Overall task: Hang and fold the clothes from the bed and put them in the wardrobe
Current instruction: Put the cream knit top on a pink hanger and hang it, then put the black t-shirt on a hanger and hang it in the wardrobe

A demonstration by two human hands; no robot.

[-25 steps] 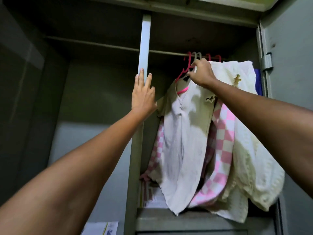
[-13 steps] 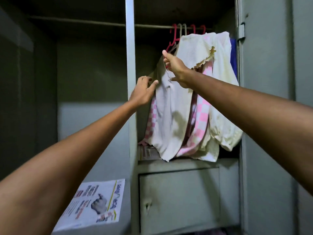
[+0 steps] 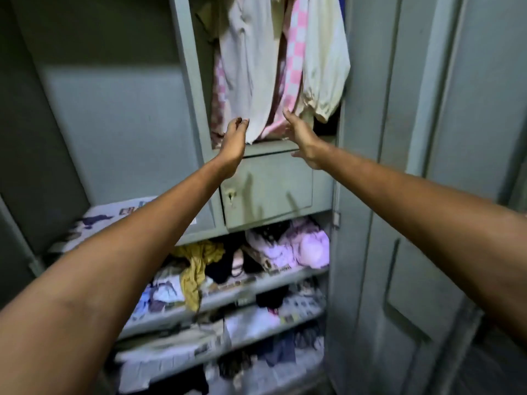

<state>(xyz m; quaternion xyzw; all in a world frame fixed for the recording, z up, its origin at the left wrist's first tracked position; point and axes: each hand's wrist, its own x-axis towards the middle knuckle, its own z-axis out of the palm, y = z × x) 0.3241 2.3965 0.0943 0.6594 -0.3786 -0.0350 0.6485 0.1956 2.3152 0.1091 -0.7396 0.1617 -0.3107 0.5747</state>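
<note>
Both hands have dropped from the hanger hooks and centre post to the hems of the hung clothes, and the view has tilted down to show the lower shelves. Nearest, two bare forearms reach forward into the grey wardrobe (image 3: 370,138). Left hand (image 3: 234,138) has fingers curled loosely at the bottom edge of the white garment (image 3: 251,67), maybe pinching the hem, cannot tell. Right hand (image 3: 299,135) is spread wide, palm inward, holding nothing, touching the pink checked garment (image 3: 293,69) near its hem. Cream top (image 3: 325,61) hangs just beside, further right. Locker door (image 3: 268,189) is below the hands. Step looks like straightening the hung pieces. Next probably: let go and fetch more clothes from the bed, not in view.
</note>
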